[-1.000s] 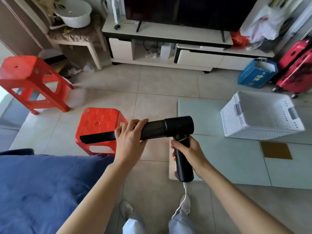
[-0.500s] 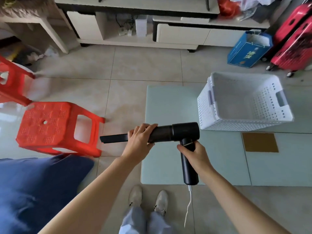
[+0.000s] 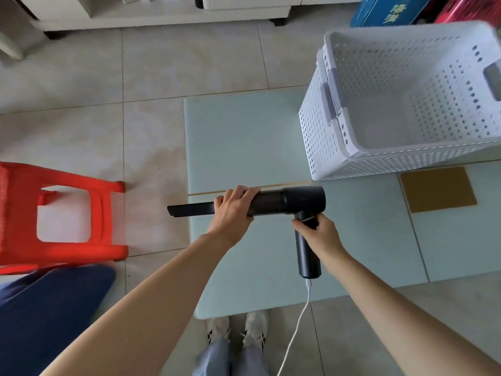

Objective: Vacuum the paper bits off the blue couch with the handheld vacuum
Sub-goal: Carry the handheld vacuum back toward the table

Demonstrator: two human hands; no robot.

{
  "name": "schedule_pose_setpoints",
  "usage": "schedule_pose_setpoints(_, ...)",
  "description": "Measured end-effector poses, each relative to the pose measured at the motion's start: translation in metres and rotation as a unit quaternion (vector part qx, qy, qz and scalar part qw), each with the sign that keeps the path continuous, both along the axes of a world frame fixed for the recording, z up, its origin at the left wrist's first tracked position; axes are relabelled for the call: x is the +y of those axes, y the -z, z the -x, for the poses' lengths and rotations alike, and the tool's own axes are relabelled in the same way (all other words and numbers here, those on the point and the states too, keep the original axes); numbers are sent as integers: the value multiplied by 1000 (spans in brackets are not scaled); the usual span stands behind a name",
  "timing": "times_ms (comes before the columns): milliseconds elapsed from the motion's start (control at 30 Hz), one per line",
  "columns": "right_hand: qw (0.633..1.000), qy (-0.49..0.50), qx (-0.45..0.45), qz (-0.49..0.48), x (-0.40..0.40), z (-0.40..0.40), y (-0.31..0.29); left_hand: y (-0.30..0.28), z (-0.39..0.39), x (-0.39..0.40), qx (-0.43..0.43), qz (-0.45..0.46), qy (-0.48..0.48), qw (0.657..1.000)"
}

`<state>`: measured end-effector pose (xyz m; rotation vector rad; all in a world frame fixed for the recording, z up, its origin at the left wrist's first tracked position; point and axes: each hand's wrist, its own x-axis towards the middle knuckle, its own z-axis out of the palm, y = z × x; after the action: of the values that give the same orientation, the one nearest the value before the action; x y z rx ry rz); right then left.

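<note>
I hold the black handheld vacuum (image 3: 287, 203) level in front of me, its narrow nozzle pointing left. My left hand (image 3: 233, 213) wraps over the barrel just behind the nozzle. My right hand (image 3: 317, 234) grips the upright handle below the body. A white cord (image 3: 298, 327) hangs from the handle's bottom. A corner of the blue couch (image 3: 46, 316) shows at the lower left, well below and left of the nozzle. No paper bits are visible on it.
A red plastic stool (image 3: 54, 213) stands left, next to the couch corner. A white perforated basket (image 3: 406, 104) sits on a pale green table (image 3: 244, 137) at the right, with a brown square (image 3: 437, 188) beside it. My feet stand on the tiled floor below.
My view has tilted down and shifted right: stool and couch slid left, basket drew nearer. Both hands keep the same hold on the vacuum.
</note>
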<state>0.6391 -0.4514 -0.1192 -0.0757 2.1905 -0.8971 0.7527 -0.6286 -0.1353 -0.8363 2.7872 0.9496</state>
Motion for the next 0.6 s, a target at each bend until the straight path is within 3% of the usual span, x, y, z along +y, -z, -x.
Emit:
schedule_pose_setpoints(267,998,6,46,-44,24,12,55,47,21,24,-15,-11,16,1000)
schedule_pose_setpoints(600,996,-23,63,-58,32,23,76,65,23,33,-49,-12,8,999)
